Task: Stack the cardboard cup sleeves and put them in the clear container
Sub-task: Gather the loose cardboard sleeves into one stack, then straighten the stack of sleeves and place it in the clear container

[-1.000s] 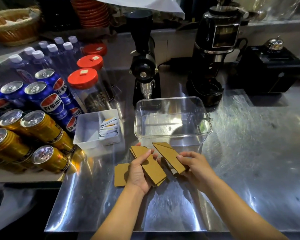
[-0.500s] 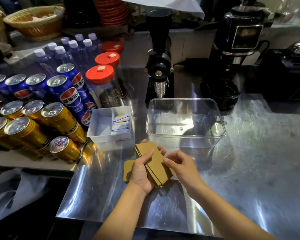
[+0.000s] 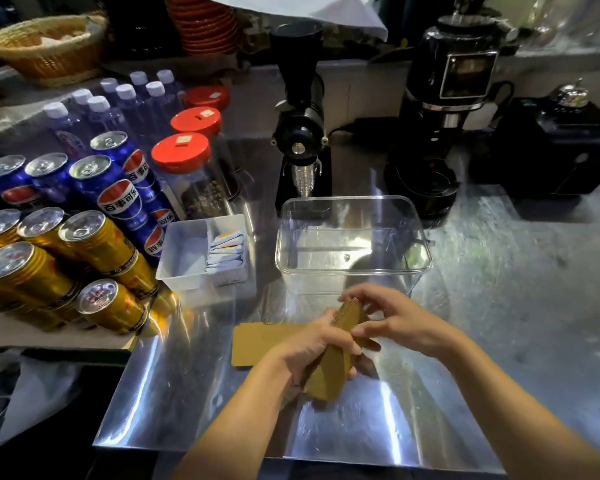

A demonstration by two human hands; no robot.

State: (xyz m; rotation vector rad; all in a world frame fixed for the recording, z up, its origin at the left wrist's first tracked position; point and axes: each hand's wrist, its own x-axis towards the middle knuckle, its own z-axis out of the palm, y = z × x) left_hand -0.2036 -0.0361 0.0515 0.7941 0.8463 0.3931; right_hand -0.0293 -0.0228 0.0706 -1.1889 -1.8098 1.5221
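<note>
So the whole thing sits on a shiny steel counter [image 3: 499, 323], and the clear container [image 3: 352, 244] is my landmark here. It's open-topped and has no sleeves in it. Behind it stand two black grinders [image 3: 300, 133], one straight behind and a bigger one behind-right, plus a black box further right. Left of the container there's a white tray [image 3: 187, 258] with packets in it, then three red-lidded jars [image 3: 181, 154] behind that, and a big pile of blue and gold cans [image 3: 94, 244] further left (too many overlap to count properly). Bottles and a basket sit way back left.

Nothing blocks the container's mouth; the hands are just in front of it.

Sleeves: one stack [image 3: 336, 362] held up on edge in front of the container, can't count the pieces in it, plus one loose sleeve [image 3: 257, 344] lying flat on the counter front-left.

The left hand [image 3: 309, 351] is wrapped around the stack's middle, fingers closed on it. The right hand [image 3: 399, 323] pinches the stack's top end with curled fingertips.
</note>
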